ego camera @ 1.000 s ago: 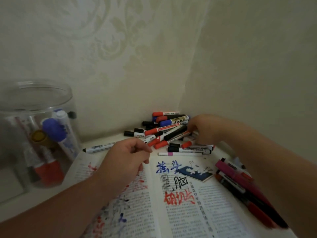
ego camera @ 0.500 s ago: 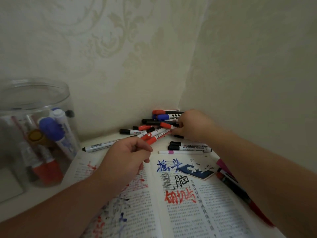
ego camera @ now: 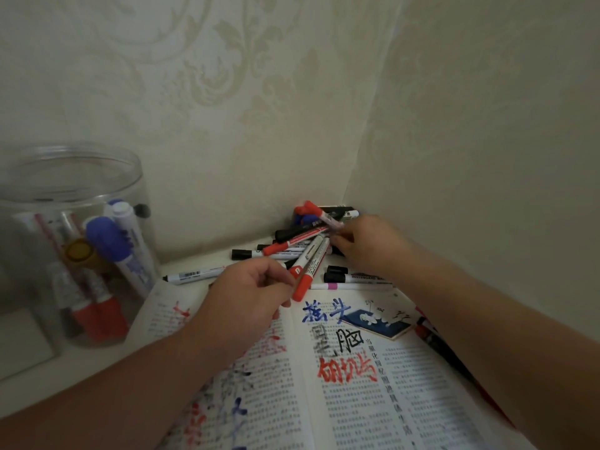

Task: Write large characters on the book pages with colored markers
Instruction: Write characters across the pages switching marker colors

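The marker pile [ego camera: 285, 246] fills the corner [ego camera: 357, 157]; jar [ego camera: 32, 177] blocks left; bare table [ego camera: 107, 362] between jar and book [ego camera: 373, 410].

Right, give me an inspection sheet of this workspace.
Surface: white tabletop, set in a wall corner.
Job's things: open book, with large blue, black and red characters on its pages; marker pile in the corner.
Clutter: clear jar holding more markers; picture card on the right page.
Hands: right hand grips a fan of red-capped markers at the pile; left hand, fingers curled, touches one red cap, grip unclear.
Cables: nothing seen.
Surroundings: patterned wallpaper on both walls.
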